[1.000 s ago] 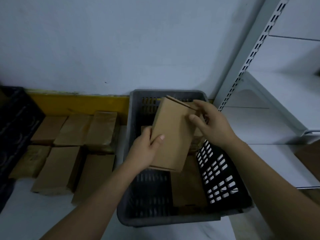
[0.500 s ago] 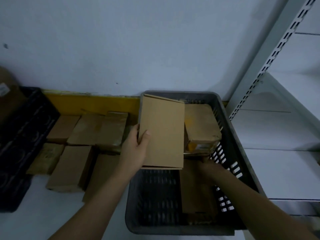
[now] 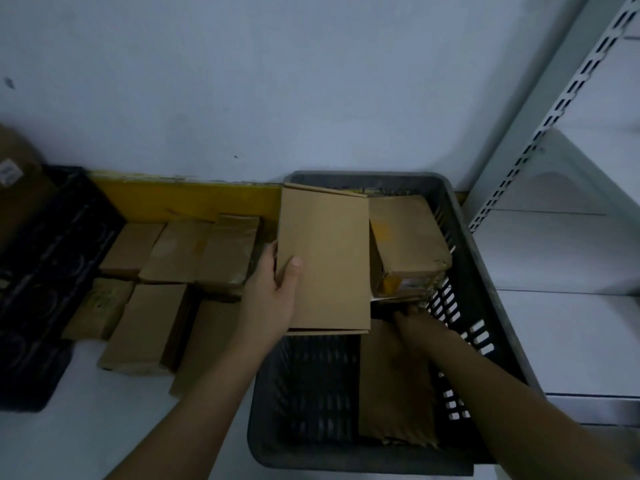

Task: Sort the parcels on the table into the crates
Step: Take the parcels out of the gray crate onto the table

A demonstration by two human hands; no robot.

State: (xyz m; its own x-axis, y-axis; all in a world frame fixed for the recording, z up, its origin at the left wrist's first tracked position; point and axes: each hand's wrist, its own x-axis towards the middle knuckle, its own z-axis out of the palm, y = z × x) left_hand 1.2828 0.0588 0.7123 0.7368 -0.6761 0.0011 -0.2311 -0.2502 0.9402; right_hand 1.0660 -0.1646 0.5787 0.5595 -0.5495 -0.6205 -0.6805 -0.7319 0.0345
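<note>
The step in hand looks like the placing of one parcel: a flat plain brown cardboard box (image 3: 323, 261) is held over the far left part of the dark grey slotted plastic crate (image 3: 485, 282) that fills the lower right of the frame. The left hand (image 3: 273, 296) grasps this box by its near left edge, thumb laid flat across the top face and the other fingers out of sight beneath; the forearm runs up from the lower left edge of the frame. The right hand (image 3: 414, 322) reaches down inside the crate, just under the near end of a creased brown paper-wrapped parcel with yellow tape (image 3: 405, 237) that sits high against the far right wall. Whether it grasps anything I cannot tell, since it lies in shadow and its fingers are hidden. A flat brown paper parcel (image 3: 394, 386) lies on the crate floor under that forearm.

The next move probably calls for lowering the box into the open floor at the crate's left and letting go. Many brown wrapped parcels (image 3: 149, 323) wait in rows on the white table (image 3: 69, 441) at centre left, beside a black crate (image 3: 41, 282) at the left edge
</note>
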